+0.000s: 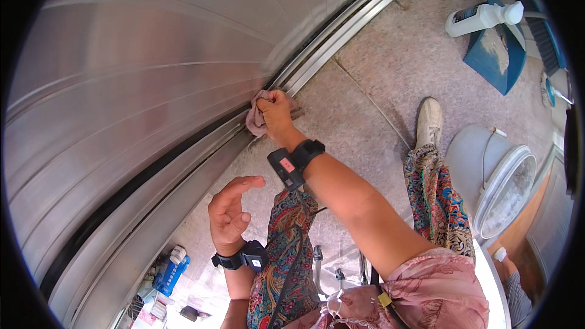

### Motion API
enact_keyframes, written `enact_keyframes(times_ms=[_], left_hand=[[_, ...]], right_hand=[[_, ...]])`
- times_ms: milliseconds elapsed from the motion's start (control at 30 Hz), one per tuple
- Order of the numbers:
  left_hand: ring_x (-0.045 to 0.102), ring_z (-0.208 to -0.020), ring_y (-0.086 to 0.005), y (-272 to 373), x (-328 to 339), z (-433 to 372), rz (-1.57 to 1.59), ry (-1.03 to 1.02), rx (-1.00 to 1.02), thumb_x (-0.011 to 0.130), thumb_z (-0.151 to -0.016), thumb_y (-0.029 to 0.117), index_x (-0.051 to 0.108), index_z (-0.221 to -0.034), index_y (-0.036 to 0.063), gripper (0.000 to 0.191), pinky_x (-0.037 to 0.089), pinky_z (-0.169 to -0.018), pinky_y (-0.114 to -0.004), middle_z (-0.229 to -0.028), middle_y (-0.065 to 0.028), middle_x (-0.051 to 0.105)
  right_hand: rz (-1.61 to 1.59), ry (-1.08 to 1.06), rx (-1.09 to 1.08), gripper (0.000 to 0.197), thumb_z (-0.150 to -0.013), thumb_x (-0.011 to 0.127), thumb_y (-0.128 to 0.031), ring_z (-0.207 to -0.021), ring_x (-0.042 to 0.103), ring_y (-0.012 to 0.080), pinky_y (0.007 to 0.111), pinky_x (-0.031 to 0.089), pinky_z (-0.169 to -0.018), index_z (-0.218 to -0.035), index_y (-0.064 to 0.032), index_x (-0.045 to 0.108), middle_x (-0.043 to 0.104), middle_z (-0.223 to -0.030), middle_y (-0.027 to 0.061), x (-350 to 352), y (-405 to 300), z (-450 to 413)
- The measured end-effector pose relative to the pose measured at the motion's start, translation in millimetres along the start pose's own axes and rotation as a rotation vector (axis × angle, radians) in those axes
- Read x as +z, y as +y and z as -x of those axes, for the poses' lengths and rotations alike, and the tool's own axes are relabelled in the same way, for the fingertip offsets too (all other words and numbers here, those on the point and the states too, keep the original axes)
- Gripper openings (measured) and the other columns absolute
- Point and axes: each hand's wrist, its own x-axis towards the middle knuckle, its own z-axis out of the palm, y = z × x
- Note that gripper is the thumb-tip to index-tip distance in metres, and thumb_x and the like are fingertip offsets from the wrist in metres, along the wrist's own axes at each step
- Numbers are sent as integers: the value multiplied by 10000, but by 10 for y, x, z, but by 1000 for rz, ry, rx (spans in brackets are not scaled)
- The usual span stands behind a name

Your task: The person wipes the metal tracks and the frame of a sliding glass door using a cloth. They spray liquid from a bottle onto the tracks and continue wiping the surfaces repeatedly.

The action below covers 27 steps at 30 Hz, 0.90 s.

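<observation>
My right hand is closed on a pinkish cloth, pressed against the metal track at the foot of a large shiny metal panel. Below and to the left, my left hand is raised, its fingers curved and apart, with nothing in it. It hovers near the lower stretch of the metal frame. Both wrists wear black strapped devices.
On the right, a white bucket holds foamy liquid beside my shoe. A blue dustpan, a white bottle and brushes lie at upper right. A blue package stands at lower left; a person's hand shows at lower right.
</observation>
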Motion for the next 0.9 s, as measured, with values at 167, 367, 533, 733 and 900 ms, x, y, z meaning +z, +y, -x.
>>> enact_keyframes(times_ms=[167,367,533,733,900], left_hand=[[508,-954,-287,76,-2,-1,-81,16,-27,605,-707,313,506,-1044,-14,480,355,-849,-405,-1028,-188,542],[499,-986,-297,24,76,-25,-16,-20,-46,606,-703,239,530,-1036,-18,427,338,-880,-399,-1024,-190,548],[499,-992,-291,55,63,-68,-64,-56,-59,601,-711,246,531,-1033,-22,425,339,-882,-393,-1028,-188,548],[501,-988,-287,60,125,-122,-110,-72,-94,594,-717,254,531,-1031,-27,426,343,-878,-387,-1027,-187,550],[502,-983,-290,75,153,-146,-120,-85,-88,596,-711,254,531,-1032,-26,431,344,-877,-387,-1027,-185,550]], right_hand=[[739,-134,-246,184,-659,580,-50,-509,465,102,248,382,-428,-754,-66,423,480,-610,18,-203,-248,-133],[212,63,-444,250,-716,472,11,-504,472,89,228,383,-436,-961,-29,504,526,-642,32,-363,-362,-221],[472,-141,-505,276,-768,440,10,-542,501,81,200,407,-483,-1031,-34,511,547,-718,43,-101,-35,464],[522,-138,-74,213,-779,466,-25,-719,527,124,239,435,-652,-973,-40,550,573,-868,68,-62,-169,233],[-216,16,-102,206,-784,484,-56,-741,509,131,241,426,-660,-988,-44,514,537,-899,59,-4,-693,-255]])
